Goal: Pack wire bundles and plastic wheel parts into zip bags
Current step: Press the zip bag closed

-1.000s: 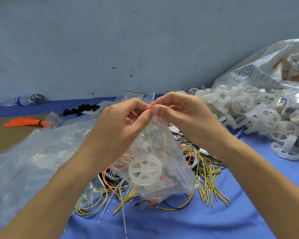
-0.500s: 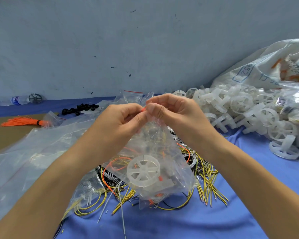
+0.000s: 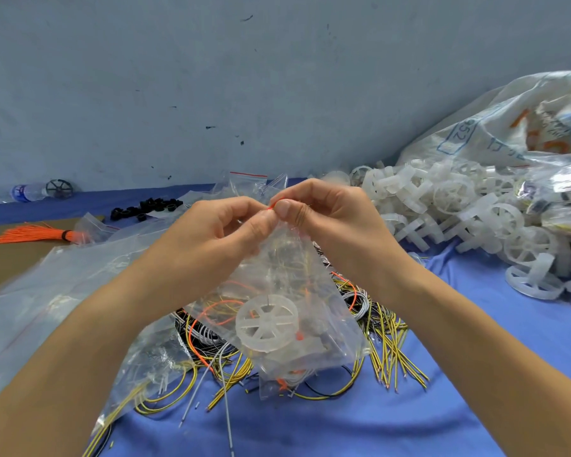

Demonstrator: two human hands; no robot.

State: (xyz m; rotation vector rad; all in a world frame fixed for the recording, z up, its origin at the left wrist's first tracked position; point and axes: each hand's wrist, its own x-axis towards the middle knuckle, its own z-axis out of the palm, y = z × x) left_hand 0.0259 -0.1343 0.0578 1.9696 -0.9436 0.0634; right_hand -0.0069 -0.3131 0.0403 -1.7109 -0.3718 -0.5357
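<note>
both hands meet at the top edge of a clear zip bag (image 3: pixel 297 291), held up above the blue cloth (image 3: pixel 343 423) so the contents hang down and the mouth stays taut between the fingers. the left hand (image 3: pixel 225 232) has thumb and forefinger curled tight onto the red seal strip at the bag's mouth, and the right hand (image 3: pixel 323 209) pinches the same strip just beside it, thumbnail facing the camera, the two thumbs touching. this looks like the closing step: pressing the zip shut along its length, with the bag's own weight keeping the seal line straight.

the bag is thin, crinkled and see-through. a white spoked plastic wheel (image 3: pixel 267 323) sits low inside it, lying nearly face-on, with thin orange and yellow wires looped around and behind it. the bag's bottom corner hangs just above or onto the pile of loose wires (image 3: pixel 386 351), yellow, black, grey and orange, spread on the cloth; which of the two i cannot tell.

to the right lies a heap of white wheel parts (image 3: pixel 468 209) spilling from a large printed sack (image 3: pixel 495 133). to the left are empty zip bags (image 3: pixel 63 278), an orange wire bundle (image 3: pixel 30 233) and small black parts (image 3: pixel 145 206).
</note>
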